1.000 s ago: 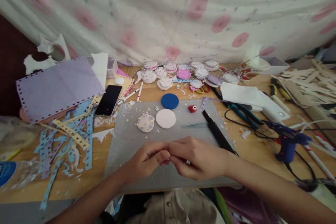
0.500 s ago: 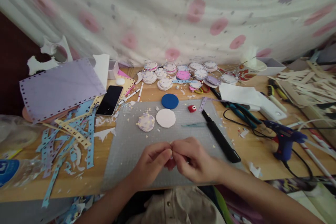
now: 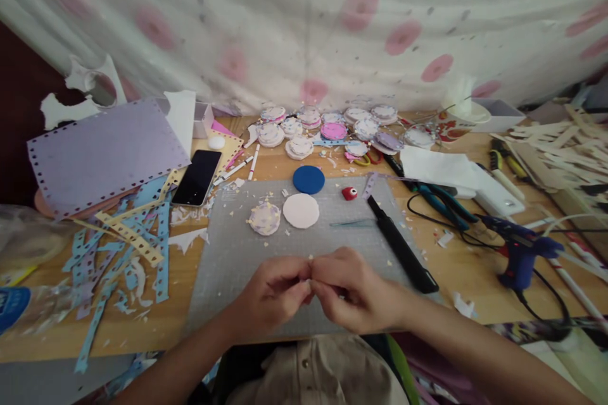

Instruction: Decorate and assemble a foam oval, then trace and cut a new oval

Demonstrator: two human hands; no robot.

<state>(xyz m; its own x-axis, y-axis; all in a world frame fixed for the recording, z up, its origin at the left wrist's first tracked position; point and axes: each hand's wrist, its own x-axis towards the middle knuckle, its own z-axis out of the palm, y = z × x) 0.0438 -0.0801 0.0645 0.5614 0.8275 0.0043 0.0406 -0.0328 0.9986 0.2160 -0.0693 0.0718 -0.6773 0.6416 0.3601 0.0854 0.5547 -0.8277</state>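
My left hand [image 3: 278, 291] and my right hand [image 3: 349, 291] meet fingertip to fingertip over the near part of a grey cutting mat [image 3: 228, 278]. Both are closed in a pinch around something tiny and pale, too small to name. Beyond them on the mat lie a white disc [image 3: 301, 211], a blue disc [image 3: 308, 180] and a frilled lilac-and-cream disc [image 3: 265, 218]. A small red piece with an eye [image 3: 349, 193] sits to the right, above thin tweezers [image 3: 354, 223]. A black cutter-like tool [image 3: 403, 247] lies slanted at the mat's right side.
Left are a phone [image 3: 197, 178], a lilac punched sheet [image 3: 109, 158], paper strips [image 3: 162, 253] and a plastic bottle [image 3: 42, 310]. Several decorated discs [image 3: 299, 147] line the back. To the right are pliers [image 3: 441, 205], a blue glue gun [image 3: 520, 247] with its cord, and wooden sticks [image 3: 565, 145].
The view has shifted slightly. My fingers have moved a little while staying pinched together; the things on the table lie as before.
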